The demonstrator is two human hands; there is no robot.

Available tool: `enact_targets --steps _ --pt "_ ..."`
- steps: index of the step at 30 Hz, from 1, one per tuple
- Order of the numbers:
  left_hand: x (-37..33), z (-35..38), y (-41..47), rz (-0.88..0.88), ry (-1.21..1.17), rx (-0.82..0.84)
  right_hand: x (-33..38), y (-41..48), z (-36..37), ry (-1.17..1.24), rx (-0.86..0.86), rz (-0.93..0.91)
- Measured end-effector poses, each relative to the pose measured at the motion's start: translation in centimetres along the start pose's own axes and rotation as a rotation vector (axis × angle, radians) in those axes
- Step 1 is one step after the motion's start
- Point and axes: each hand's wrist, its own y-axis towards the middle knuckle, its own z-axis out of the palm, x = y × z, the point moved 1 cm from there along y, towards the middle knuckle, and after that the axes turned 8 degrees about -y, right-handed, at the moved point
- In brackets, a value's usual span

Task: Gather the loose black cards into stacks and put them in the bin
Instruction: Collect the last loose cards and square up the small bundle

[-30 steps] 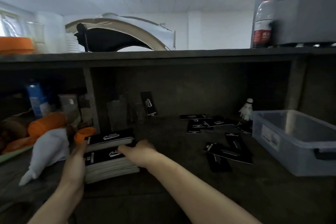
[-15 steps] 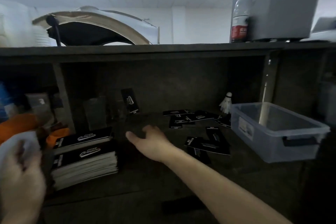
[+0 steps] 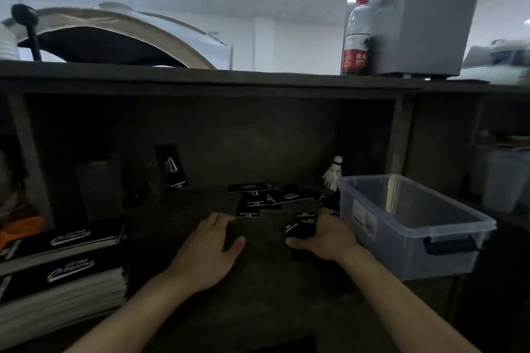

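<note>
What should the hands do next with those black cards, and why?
Probably the right hand should slide the few cards under its fingers toward the left hand, which lies flat nearby, to square them into a pile. They lie crooked and overlapping, other cards are scattered behind, and the bin beside them looks empty.

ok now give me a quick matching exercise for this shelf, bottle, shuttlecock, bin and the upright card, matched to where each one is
Things:
1 bottle
2 shuttlecock
3 bin
4 upright black card

Places:
A leaning on the back wall
B on top of the shelf unit
C front right, see-through
D just behind the bin's far left corner

Pairs: 1-B, 2-D, 3-C, 4-A
</note>
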Motion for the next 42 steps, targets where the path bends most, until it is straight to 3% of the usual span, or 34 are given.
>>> enact_targets --steps 4,8,10,12,14,17,19,22,24,27,32,37,39,42 --pt "1.4 1.7 6.7 -0.040 -0.023 0.027 0.7 1.3 -0.8 0.302 0.110 -0.013" --pt "2.6 3.2 8.8 -0.015 -0.105 -0.033 1.8 1.9 -1.9 0.212 0.227 -0.009" --pt "2.7 3.1 8.8 0.019 -0.266 -0.113 2.6 1.8 -2.1 0.188 0.248 -0.102" --pt "1.9 2.1 8.4 0.027 -0.588 -0.191 4.2 1.4 -1.9 0.248 0.162 -0.286" --pt "0.8 1.3 7.7 0.063 -0.817 -0.216 6.8 0.4 -1.4 0.184 -0.050 -0.449" --pt "0.6 1.2 7.1 0.038 -0.792 -0.340 9.7 -0.1 -0.1 0.017 -0.270 -0.592" --pt "1.4 1.2 7.5 -0.111 -0.716 -0.404 10.2 0.4 0.6 0.068 -0.191 -0.561" --pt "2.9 1.6 8.2 -0.255 -0.670 -0.365 9.3 0.8 0.6 -0.008 -0.090 -0.496" --pt "3.0 2.1 8.2 -0.252 -0.673 -0.325 7.9 0.9 0.0 -0.072 -0.079 -0.461" --pt "2.2 2.4 7.8 -0.197 -0.704 -0.275 5.9 0.7 0.1 0.049 -0.057 -0.438" --pt "1.1 2.6 7.4 -0.206 -0.767 -0.141 5.5 -0.2 1.6 0.093 -0.357 -0.523" --pt "1.0 2.4 6.9 -0.231 -0.780 -0.099 4.3 0.1 0.8 0.175 -0.190 -0.420" --pt "1.1 2.2 6.9 -0.230 -0.882 -0.146 4.3 0.1 0.6 0.336 -0.122 -0.343" --pt "1.0 1.8 6.9 -0.236 -1.085 -0.166 6.1 0.1 0.2 0.948 -0.031 -0.153"
